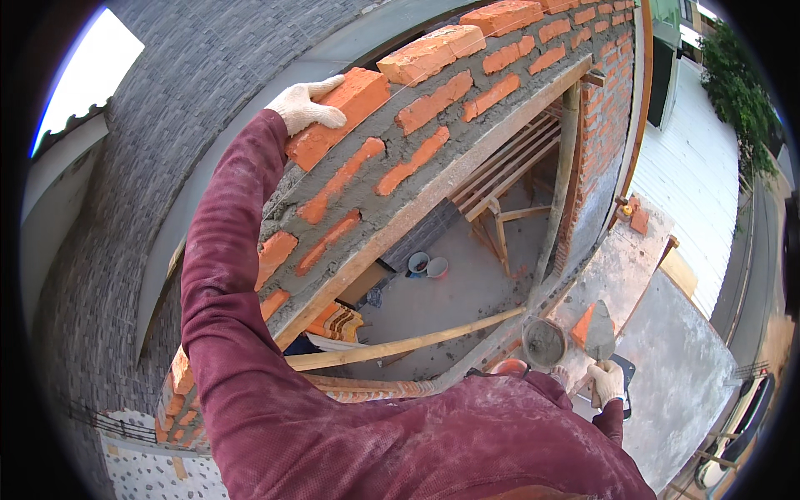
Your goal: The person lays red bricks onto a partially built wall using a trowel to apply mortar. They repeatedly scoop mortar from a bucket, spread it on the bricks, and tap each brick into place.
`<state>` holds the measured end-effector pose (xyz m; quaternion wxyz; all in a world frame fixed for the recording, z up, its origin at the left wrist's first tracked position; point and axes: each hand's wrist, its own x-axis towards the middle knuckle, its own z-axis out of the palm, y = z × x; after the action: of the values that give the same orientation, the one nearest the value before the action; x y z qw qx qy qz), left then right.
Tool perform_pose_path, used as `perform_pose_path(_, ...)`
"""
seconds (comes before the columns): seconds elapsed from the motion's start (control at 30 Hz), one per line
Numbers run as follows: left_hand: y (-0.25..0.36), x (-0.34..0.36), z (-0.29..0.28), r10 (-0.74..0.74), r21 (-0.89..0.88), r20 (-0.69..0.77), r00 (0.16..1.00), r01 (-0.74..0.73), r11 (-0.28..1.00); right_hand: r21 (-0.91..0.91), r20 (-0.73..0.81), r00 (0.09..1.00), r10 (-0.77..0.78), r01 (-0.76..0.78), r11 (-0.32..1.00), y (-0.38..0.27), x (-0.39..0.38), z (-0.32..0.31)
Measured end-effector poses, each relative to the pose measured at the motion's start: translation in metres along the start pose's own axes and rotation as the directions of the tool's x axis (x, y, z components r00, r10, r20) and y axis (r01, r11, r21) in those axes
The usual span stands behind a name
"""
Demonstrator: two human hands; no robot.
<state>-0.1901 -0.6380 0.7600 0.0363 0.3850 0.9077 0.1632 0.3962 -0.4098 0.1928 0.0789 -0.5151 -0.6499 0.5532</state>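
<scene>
Left hand (304, 105) closed on brick (337, 117), pressed flat onto wet mortar atop wall (417, 158), in line with course. Right hand (606, 382) gripping trowel (599, 333), blade up, beside mortar bucket (543, 342).

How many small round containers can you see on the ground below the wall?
2: a dark container and a red container stand side by side on the grey floor under the brick wall, near the wooden frame. More may be hidden behind the wall.

Single head-worn fisheye view, looking steeply down, brick wall (417, 142) close
</scene>
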Motion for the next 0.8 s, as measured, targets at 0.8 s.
perform_pose_path(0.8, -0.013, 0.015, 0.006, 0.030, -0.114, 0.122, 0.992, -0.016, 0.993, -0.214, 0.149, 0.981, -0.127, 0.157, 0.964, -0.055, 0.001, 0.012)
